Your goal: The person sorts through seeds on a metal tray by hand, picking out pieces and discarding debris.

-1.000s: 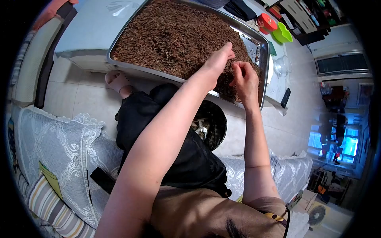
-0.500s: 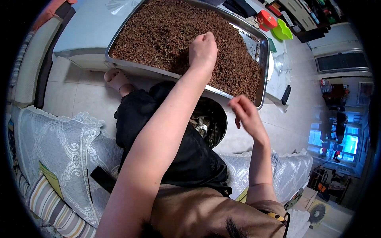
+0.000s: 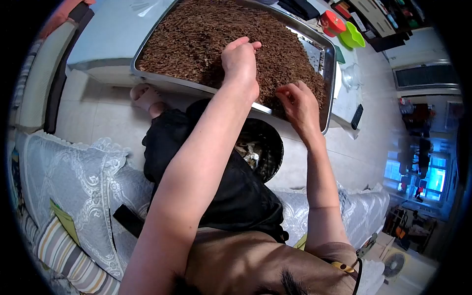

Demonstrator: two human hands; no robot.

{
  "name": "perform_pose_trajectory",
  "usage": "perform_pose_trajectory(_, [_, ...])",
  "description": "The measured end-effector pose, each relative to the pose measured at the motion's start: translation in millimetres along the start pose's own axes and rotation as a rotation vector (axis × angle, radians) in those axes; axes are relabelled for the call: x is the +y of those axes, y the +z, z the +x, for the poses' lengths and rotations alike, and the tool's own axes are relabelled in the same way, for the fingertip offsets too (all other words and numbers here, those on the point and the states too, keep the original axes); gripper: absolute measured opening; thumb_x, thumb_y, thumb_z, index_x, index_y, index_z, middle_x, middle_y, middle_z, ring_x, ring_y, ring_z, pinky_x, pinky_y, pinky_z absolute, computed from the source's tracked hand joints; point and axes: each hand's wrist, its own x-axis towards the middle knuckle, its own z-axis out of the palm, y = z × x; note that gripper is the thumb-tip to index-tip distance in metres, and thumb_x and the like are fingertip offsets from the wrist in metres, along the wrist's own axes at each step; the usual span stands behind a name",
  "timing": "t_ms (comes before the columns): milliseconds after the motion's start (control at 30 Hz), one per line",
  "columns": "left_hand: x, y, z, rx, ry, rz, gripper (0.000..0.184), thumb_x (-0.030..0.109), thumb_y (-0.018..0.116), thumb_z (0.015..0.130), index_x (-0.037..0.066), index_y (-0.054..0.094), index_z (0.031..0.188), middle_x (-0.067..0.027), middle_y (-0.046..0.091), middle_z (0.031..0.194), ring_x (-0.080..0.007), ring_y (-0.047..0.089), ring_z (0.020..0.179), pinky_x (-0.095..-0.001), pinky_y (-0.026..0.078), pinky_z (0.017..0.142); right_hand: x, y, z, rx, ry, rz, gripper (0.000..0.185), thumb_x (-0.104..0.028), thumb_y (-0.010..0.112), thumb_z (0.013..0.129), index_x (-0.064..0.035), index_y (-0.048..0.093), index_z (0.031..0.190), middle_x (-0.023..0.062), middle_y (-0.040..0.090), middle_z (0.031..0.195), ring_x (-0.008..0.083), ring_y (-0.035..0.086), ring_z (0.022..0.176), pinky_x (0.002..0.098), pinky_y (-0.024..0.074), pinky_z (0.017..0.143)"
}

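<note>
A metal tray [image 3: 169,82] holds a broad heap of small reddish-brown dried pieces [image 3: 196,37]. Over the middle of the heap is my left hand [image 3: 240,61], its fingers loosely curled; what they hold, if anything, is hidden. My right hand [image 3: 301,105] hovers at the heap's lower right, near the tray's front edge, with thumb and fingertips pinched together. Anything between those fingertips is too small to make out. Below the tray, between the two forearms, a black basket [image 3: 274,152] on the floor has some pale scraps in it.
Beyond the tray's right end are a red container [image 3: 333,23], a green bowl [image 3: 352,35], a clear glass vessel [image 3: 351,76] and a black remote [image 3: 357,117]. A lace-covered sofa [image 3: 73,182] lies under and beside me. One pink shoe [image 3: 143,97] is near the tray.
My left hand has moved left across the heap. My right hand dropped away from the tray half a second ago and is now back over its lower right, with its fingers pinched.
</note>
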Motion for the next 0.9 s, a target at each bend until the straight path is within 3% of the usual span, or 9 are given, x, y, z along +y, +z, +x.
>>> perform_pose_trajectory(67, [3.0,-0.9,-0.5,0.004,-0.009,-0.002,0.041,0.005,0.047,0.091,0.0,0.051,0.131,-0.0067,0.067,0.113,-0.014,0.056,0.106,-0.0337,0.039,0.1,6.4,22.5,15.6,0.107,-0.131,-0.141,0.009,-0.011,0.072,0.08,-0.0066,0.069,0.087,0.0128,0.057,0.08,0.031,0.059,0.078,0.0413,0.0486,0.068])
perform_pose_trajectory(300, [2.8,0.4,1.7,-0.033,-0.044,-0.096,0.038,0.006,0.048,0.091,0.0,0.054,0.128,-0.0053,0.067,0.11,-0.013,0.057,0.101,-0.0303,0.041,0.093,11.2,37.1,36.4,0.028,-0.155,-0.278,0.009,-0.013,0.071,0.08,-0.0065,0.07,0.087,0.0117,0.06,0.083,0.0311,0.061,0.084,0.0421,0.0499,0.071])
perform_pose_trajectory(400, [2.0,2.3,1.3,-0.036,-0.028,-0.066,0.037,0.006,0.048,0.09,0.001,0.056,0.125,-0.0049,0.066,0.11,-0.0129,0.058,0.1,-0.0293,0.042,0.089,19.0,29.4,34.2,0.052,-0.016,-0.083,0.009,-0.013,0.069,0.083,-0.006,0.07,0.089,0.0125,0.061,0.085,0.0329,0.061,0.084,0.0411,0.0502,0.073])
perform_pose_trajectory(533, [-5.6,5.2,-2.3,-0.146,-0.024,0.052,0.034,0.009,0.053,0.09,0.002,0.061,0.122,-0.0061,0.066,0.112,-0.0141,0.058,0.102,-0.0292,0.043,0.089,34.2,15.8,34.5,0.037,0.253,0.559,0.016,-0.015,0.067,0.093,-0.0005,0.071,0.1,0.0025,0.069,0.09,0.0107,0.061,0.084,0.0249,0.0474,0.077])
perform_pose_trajectory(567, [-11.2,6.5,-1.6,-0.195,-0.01,0.147,0.034,0.01,0.055,0.09,0.002,0.062,0.122,-0.0065,0.066,0.112,-0.0145,0.058,0.101,-0.0293,0.044,0.088,34.9,9.1,32.8,0.019,0.358,0.667,0.019,-0.019,0.069,0.093,-0.0012,0.071,0.1,0.0002,0.068,0.087,0.0088,0.06,0.08,0.0237,0.0467,0.074])
perform_pose_trajectory(633, [-30.2,8.6,7.9,-0.292,0.019,0.338,0.034,0.012,0.059,0.09,0.001,0.063,0.122,-0.0074,0.066,0.112,-0.0153,0.059,0.1,-0.0296,0.047,0.087,26.7,-1.6,34.8,0.042,0.491,0.74,0.022,-0.023,0.07,0.092,-0.0029,0.07,0.102,-0.0034,0.062,0.082,0.0042,0.051,0.072,0.0197,0.0395,0.066])
perform_pose_trajectory(700, [-40.9,10.4,10.2,-0.392,0.017,0.368,0.036,0.018,0.07,0.089,-0.001,0.065,0.119,-0.0085,0.068,0.108,-0.0136,0.063,0.09,-0.0261,0.052,0.077,22.2,-5.0,35.2,0.063,0.482,0.746,0.023,-0.024,0.07,0.092,-0.0032,0.07,0.101,-0.0039,0.062,0.08,0.0037,0.049,0.07,0.0195,0.0382,0.064])
perform_pose_trajectory(900, [-49.0,10.4,19.5,-0.436,0.004,0.34,0.024,0.011,0.07,0.09,-0.004,0.069,0.108,-0.0097,0.071,0.093,-0.0138,0.067,0.076,-0.0228,0.056,0.069,16.8,-2.9,33.8,0.092,0.512,0.732,0.027,-0.029,0.07,0.092,-0.0029,0.07,0.098,-0.0018,0.063,0.081,0.0045,0.053,0.071,0.0204,0.0406,0.062])
